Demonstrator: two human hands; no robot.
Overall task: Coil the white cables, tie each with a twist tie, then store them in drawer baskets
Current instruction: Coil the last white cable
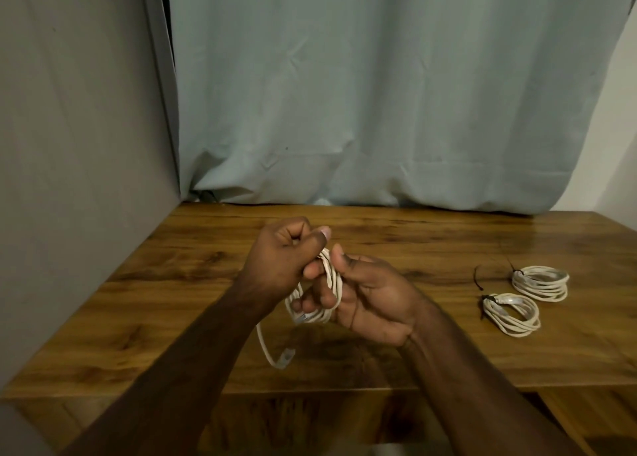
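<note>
Where the near edge of the desk [344,388] runs under my forearms, I see a dark gap below it that I cannot read. Just beyond that edge a loose tail of white cable [267,348] hangs down from my hands and ends in a clear plug [286,355] near the wood; whether the plug touches the desk I cannot tell.

Above the tail, both hands hold one coil [319,304] of that cable over the desk's middle. My right hand [370,297] has its fingers curled through and around the loops, thumb up. My left hand [287,255] is curled at the coil's top, thumb and fingers pinched there; what it pinches is hidden by its own fingers.

To the right of the held coil lie two finished coils, the nearer bundle [512,314] and the farther bundle [539,283], each bound with a dark tie at its left side. A loose black twist tie [477,278] lies just left of the farther bundle. Bare wood lies left of the held coil up to the grey wall [79,145], and behind it up to the pale curtain [379,93], which meets the desk's far edge. The desk's right end is cut off.
</note>
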